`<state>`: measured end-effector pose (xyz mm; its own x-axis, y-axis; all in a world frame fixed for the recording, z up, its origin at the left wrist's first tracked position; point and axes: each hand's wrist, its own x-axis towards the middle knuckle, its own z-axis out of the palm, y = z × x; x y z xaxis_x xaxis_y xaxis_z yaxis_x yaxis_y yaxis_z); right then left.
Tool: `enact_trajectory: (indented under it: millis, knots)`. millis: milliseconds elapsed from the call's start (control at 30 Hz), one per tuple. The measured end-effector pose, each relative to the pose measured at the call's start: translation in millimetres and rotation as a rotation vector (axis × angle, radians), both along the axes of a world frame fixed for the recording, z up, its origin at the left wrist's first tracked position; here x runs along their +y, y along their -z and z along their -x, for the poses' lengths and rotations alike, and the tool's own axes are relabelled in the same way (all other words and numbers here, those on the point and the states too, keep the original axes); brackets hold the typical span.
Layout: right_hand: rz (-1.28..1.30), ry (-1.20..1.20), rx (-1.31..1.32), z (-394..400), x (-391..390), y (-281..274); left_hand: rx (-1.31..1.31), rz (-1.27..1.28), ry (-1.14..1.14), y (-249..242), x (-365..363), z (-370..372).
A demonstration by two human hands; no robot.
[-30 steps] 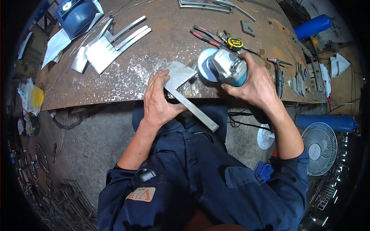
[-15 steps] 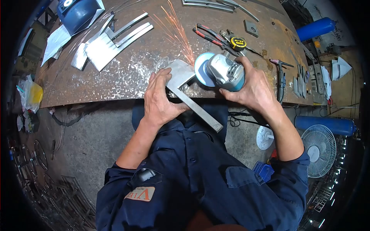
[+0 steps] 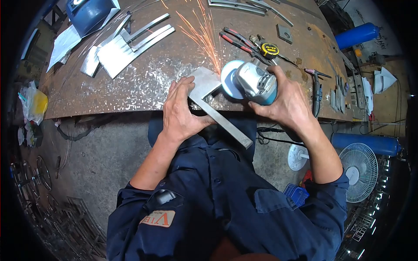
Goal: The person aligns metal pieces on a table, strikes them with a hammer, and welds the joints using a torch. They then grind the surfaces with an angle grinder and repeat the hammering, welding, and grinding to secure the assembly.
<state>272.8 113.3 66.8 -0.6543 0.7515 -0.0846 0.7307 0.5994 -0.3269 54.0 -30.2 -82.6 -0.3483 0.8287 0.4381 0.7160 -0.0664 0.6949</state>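
My left hand (image 3: 180,111) is wrapped round a metal workpiece (image 3: 224,123), a flat plate with a long square bar sticking out toward my body. The plate end rests over the table's front edge. My right hand (image 3: 289,98) grips an angle grinder (image 3: 257,81) with a silver head and teal body. Its pale blue-white disc (image 3: 232,79) touches the plate's right edge, and orange sparks (image 3: 204,41) fly from there toward the far side of the table.
On the rusty metal table (image 3: 143,87) lie a similar metal piece (image 3: 116,56), red-handled pliers (image 3: 237,40), a yellow tape measure (image 3: 270,50), a small square plate (image 3: 284,33) and a welding torch (image 3: 317,89). A fan (image 3: 358,172) and blue cylinders (image 3: 365,144) stand at the right.
The spark stream spreads wider and farther over the table. The grinder and my right hand have shifted very slightly to the right; both grips are the same.
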Motion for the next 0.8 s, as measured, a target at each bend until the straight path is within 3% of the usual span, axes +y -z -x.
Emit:
enact_trajectory:
  millis: [533,700,800]
  knots:
    - [-0.039,-0.091,-0.01,-3,-8,6,0.011,-0.007,-0.01,0,1,-1]
    - [-0.086,0.019,0.026,-10,12,2,0.03,-0.025,-0.005,-2,0,0]
    - [-0.072,0.106,0.052,-23,24,2,-0.105,-0.01,-0.016,-3,3,2]
